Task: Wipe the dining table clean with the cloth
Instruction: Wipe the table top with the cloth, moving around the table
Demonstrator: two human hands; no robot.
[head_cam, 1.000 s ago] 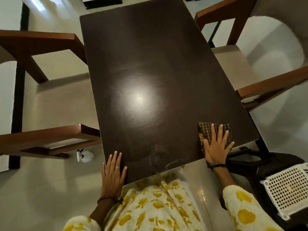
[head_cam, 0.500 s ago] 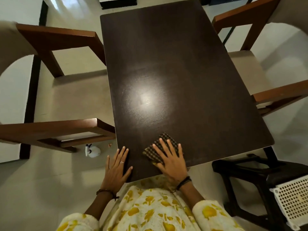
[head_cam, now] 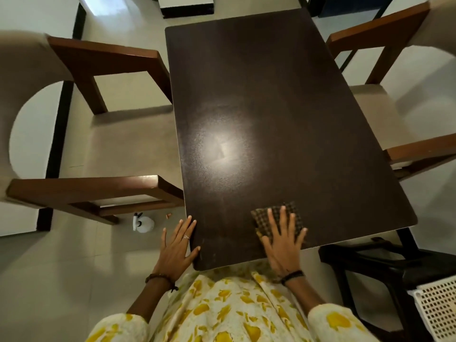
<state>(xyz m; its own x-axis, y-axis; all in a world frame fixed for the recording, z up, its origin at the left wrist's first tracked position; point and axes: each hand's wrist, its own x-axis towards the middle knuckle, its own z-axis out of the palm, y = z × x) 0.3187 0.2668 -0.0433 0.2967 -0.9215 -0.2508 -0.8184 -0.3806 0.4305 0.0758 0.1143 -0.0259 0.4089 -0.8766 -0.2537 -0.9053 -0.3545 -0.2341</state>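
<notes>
A dark brown dining table (head_cam: 271, 119) fills the middle of the view, with a light glare near its centre. A checked brown cloth (head_cam: 265, 218) lies flat on the table near its front edge, right of centre. My right hand (head_cam: 283, 243) presses on the cloth with fingers spread and straight, covering most of it. My left hand (head_cam: 177, 245) rests flat at the table's front left corner, fingers straight, thumb on the tabletop.
Wooden chairs with beige seats stand on the left (head_cam: 98, 144) and right (head_cam: 407, 119) of the table. A small white object (head_cam: 143, 223) lies on the floor by the left chair. A black stool (head_cam: 382, 262) and a white perforated basket (head_cam: 436, 309) sit at lower right.
My right hand slid the cloth from the front right corner leftward to near my left hand, then back rightward. My left hand stayed at the front left corner.
</notes>
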